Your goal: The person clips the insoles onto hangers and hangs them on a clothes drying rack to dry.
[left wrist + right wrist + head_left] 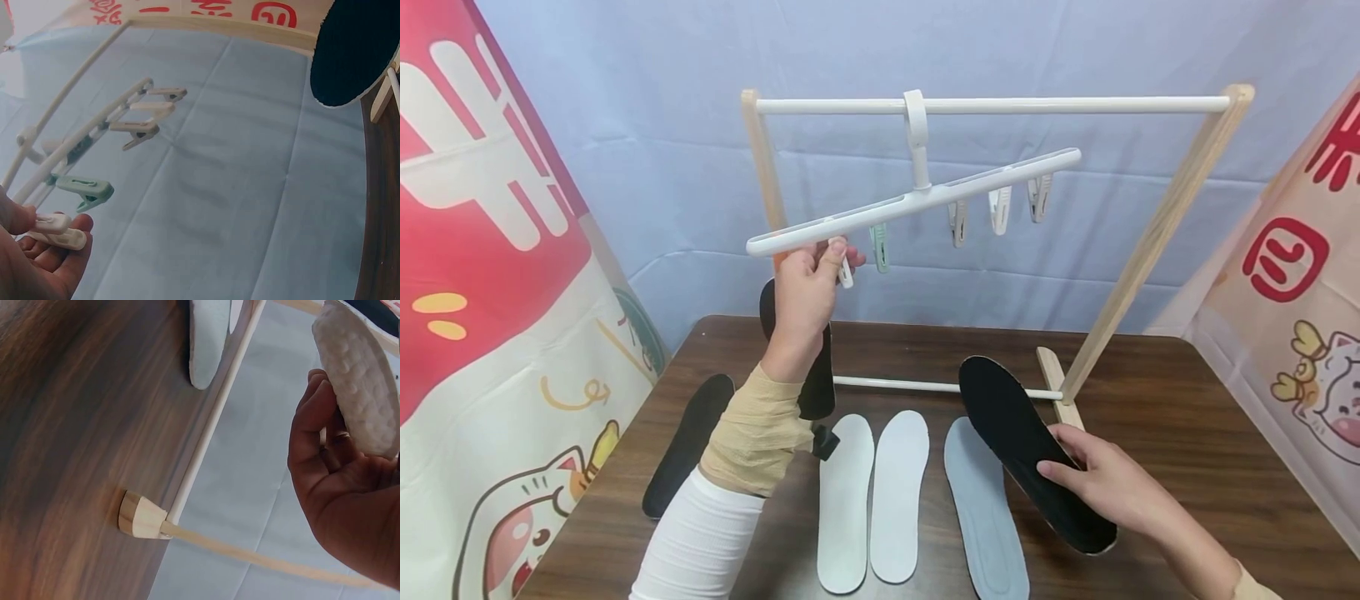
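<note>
Clip (pixel 846 276) sits pinched in left hand (pixel 805 297) — right hand (pixel 1108 477) grips black insole (pixel 1007 408).

Tilted black insole (pixel 1017 429), pinched white clip (pixel 846 275)

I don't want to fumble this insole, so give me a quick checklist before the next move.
1. Insole secured: ok; the right hand grips the black insole.
2. Clip in hand: ok; the left hand pinches the white clip.
3. Clip jaws spread wide enough: cannot tell.
4. Insole at the clip: not ok; it is held well apart, lower and to the right in the head view.
5. Hanger hooked over the rail: ok.
6. Hanger lined up with the rail: not ok; it slants in the head view.
</note>
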`<state>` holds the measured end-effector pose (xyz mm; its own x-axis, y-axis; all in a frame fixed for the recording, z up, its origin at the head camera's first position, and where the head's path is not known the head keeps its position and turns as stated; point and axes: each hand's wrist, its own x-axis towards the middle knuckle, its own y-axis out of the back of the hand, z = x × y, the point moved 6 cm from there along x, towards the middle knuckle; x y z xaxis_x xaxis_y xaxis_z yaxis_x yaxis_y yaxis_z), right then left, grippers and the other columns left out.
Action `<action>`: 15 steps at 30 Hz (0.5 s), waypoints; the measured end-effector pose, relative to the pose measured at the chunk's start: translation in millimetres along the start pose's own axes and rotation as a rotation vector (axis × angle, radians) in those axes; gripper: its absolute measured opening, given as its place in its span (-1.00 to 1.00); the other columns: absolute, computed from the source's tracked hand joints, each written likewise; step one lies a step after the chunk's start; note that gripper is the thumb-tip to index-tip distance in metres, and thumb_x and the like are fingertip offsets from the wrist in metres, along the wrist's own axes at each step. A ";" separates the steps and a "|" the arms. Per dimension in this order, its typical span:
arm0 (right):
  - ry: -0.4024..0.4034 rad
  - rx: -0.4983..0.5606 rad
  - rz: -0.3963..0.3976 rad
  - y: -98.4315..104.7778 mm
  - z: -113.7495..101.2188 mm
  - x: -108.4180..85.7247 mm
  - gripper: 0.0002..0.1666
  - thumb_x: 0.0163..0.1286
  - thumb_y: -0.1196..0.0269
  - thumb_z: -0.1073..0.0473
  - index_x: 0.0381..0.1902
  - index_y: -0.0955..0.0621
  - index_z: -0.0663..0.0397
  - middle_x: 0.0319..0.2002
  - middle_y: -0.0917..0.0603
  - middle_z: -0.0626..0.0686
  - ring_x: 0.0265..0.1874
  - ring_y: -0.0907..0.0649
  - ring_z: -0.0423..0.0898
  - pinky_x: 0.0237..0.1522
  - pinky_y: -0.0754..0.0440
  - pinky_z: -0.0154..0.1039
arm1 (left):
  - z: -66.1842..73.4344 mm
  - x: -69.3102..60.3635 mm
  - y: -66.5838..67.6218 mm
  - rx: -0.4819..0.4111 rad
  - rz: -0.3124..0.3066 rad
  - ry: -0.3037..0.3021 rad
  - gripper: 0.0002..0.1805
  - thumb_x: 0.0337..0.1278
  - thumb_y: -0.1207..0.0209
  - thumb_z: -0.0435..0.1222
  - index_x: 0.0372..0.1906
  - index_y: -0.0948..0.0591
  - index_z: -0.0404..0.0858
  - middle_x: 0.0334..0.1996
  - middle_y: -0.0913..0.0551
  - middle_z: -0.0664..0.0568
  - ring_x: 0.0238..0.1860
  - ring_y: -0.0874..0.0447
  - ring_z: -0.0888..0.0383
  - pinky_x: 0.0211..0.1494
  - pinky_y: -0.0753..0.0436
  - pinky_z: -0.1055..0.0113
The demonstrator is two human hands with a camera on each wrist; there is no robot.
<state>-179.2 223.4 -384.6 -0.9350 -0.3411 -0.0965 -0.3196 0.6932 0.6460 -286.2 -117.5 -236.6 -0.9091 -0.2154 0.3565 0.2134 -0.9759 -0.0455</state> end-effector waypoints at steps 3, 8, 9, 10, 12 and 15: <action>0.013 -0.001 -0.001 -1.6 -3.7 1.7 -0.60 0.47 -0.28 0.04 0.17 -0.54 0.06 -0.17 -0.75 -0.03 -0.31 -0.72 -0.25 -0.24 -0.61 -0.30 | -0.7 0.6 0.0 -0.008 -0.002 0.004 -0.72 0.48 -0.13 -0.29 0.04 -0.62 -0.46 -0.20 -0.72 -0.26 -0.09 -0.79 -0.01 0.01 -0.65 0.31; 0.026 0.011 -0.005 -3.8 -8.4 4.2 -0.59 0.47 -0.28 0.03 0.17 -0.53 0.07 -0.17 -0.75 -0.01 -0.32 -0.73 -0.23 -0.25 -0.62 -0.29 | -0.9 1.3 0.3 -0.016 -0.006 0.014 -0.70 0.47 -0.14 -0.30 0.07 -0.61 -0.47 -0.17 -0.72 -0.29 -0.08 -0.79 -0.03 0.06 -0.67 0.26; 0.029 0.014 -0.008 -4.2 -9.4 4.8 -0.58 0.47 -0.27 0.03 0.18 -0.53 0.08 -0.16 -0.75 0.00 -0.32 -0.73 -0.23 -0.25 -0.63 -0.29 | -0.5 1.2 0.4 -0.015 -0.007 0.014 -0.70 0.47 -0.14 -0.30 0.07 -0.61 -0.47 -0.17 -0.72 -0.30 -0.08 -0.79 -0.03 0.06 -0.67 0.26; 0.031 0.018 -0.011 -4.7 -10.4 5.5 -0.58 0.48 -0.27 0.04 0.19 -0.53 0.09 -0.15 -0.75 0.01 -0.32 -0.74 -0.22 -0.25 -0.63 -0.29 | -0.5 1.3 0.6 -0.013 -0.006 0.015 -0.70 0.47 -0.14 -0.30 0.07 -0.61 -0.47 -0.17 -0.72 -0.29 -0.08 -0.79 -0.03 0.06 -0.67 0.26; 0.030 0.024 -0.015 -5.4 -12.2 6.7 -0.57 0.48 -0.27 0.04 0.19 -0.52 0.09 -0.14 -0.75 0.02 -0.32 -0.74 -0.22 -0.25 -0.63 -0.29 | -0.4 1.5 0.9 -0.013 -0.008 0.014 -0.70 0.47 -0.14 -0.30 0.07 -0.61 -0.46 -0.17 -0.72 -0.29 -0.09 -0.78 -0.02 0.06 -0.67 0.26; 0.038 0.031 -0.015 -6.8 -15.5 8.1 -0.58 0.47 -0.28 0.05 0.18 -0.52 0.08 -0.14 -0.75 0.02 -0.32 -0.73 -0.22 -0.25 -0.63 -0.29 | -0.5 2.3 1.1 -0.014 -0.010 0.010 -0.70 0.48 -0.13 -0.30 0.07 -0.61 -0.46 -0.17 -0.72 -0.29 -0.09 -0.78 -0.02 0.06 -0.67 0.26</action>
<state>-182.2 206.1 -378.0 -0.9237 -0.3753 -0.0768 -0.3389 0.7069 0.6208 -288.2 -119.1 -236.3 -0.9147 -0.2058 0.3477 0.1993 -0.9784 -0.0548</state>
